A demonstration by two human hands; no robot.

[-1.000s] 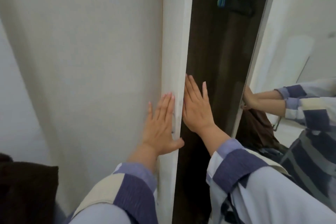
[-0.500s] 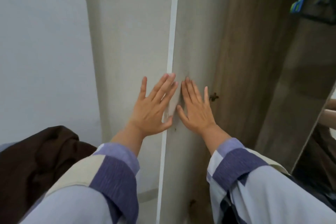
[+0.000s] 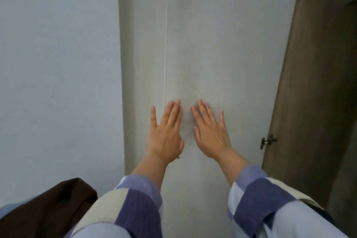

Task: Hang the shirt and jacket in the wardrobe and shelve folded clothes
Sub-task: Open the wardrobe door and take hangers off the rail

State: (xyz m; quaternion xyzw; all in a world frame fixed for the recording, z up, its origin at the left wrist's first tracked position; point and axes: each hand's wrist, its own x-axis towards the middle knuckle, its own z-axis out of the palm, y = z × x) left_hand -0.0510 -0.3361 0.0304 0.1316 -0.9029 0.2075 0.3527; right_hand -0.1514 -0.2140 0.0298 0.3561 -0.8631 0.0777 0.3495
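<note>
A: Look at the left hand (image 3: 166,133). Its fingers are straight and lie flat on the pale wardrobe door (image 3: 222,63). It holds nothing.

B: And the right hand (image 3: 210,131)?

A: The same. Flat on the door, fingers a little spread, nothing held. The two hands are side by side, close but not touching.

B: What are they doing?

A: I think they are pushing the door to move it. There is a thin line (image 3: 166,44) running up the door just by the left fingertips (I cannot tell if it is a gap or only an edge).

B: How do you push it well?

A: Push with flat palms, both at once, slow and even. Keep fingers away from that thin line and from the metal hinge (image 3: 267,141) at the door's right side, so nothing gets pinched.

B: Where are the clothes?

A: A dark brown garment (image 3: 44,208) lies low on the left, beside the left sleeve (image 3: 135,208). It could be the jacket, but I am not sure. I see no shirt and no folded pile here.

B: And inside the wardrobe?

A: Only a brown wooden panel (image 3: 318,83) shows at the right. Nothing looks hung yet.
</note>
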